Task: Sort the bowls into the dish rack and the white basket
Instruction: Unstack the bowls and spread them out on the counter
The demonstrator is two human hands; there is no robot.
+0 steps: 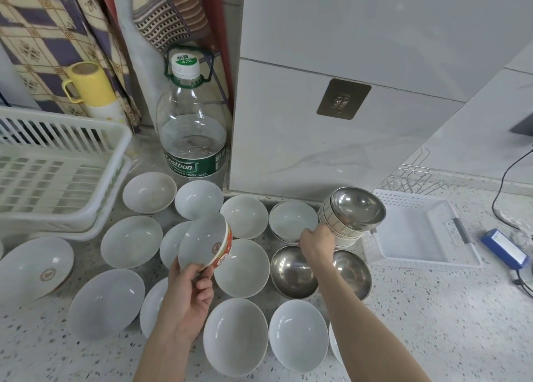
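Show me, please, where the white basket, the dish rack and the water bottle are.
white basket [461, 262]: head view, on its near rim.
dish rack [86, 130]: head view, on its slatted back wall.
water bottle [191, 130]: head view, on its clear body.

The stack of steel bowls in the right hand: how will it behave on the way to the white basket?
The stack of steel bowls is tilted with its mouth facing the camera, so the nested bowls could probably slide apart. The right hand grips only its lower edge, so it may swing. Polished metal looks slippery, yet likely light and unbreakable. The white basket lies close by.
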